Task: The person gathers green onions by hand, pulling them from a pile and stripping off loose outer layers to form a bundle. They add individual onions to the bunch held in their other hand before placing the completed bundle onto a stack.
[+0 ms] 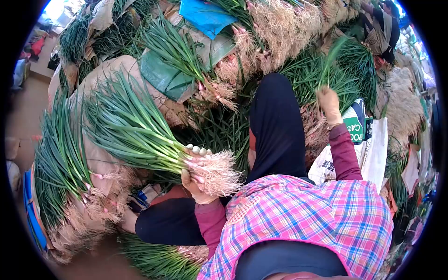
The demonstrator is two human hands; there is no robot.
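My left hand [198, 187], gloved, is closed around a thick bunch of green onions [154, 140] near its base. The green leaves spread to the upper left, and pale roots hang out on the right of the hand. My right hand [328, 102], in a tan glove, is raised beyond my knee at the right. Its fingers are closed on a thin green stalk [332, 57], whose upper end is blurred. Under and behind that hand lies a pile of green onions [347, 72].
More onion bunches [60, 158] lie on sacking at the left. A small bunch [175, 53] rests on green sheeting beneath a blue sheet [205, 16]. A white printed sack [373, 144] stands by my right forearm. Another person [385, 28] is at the upper right.
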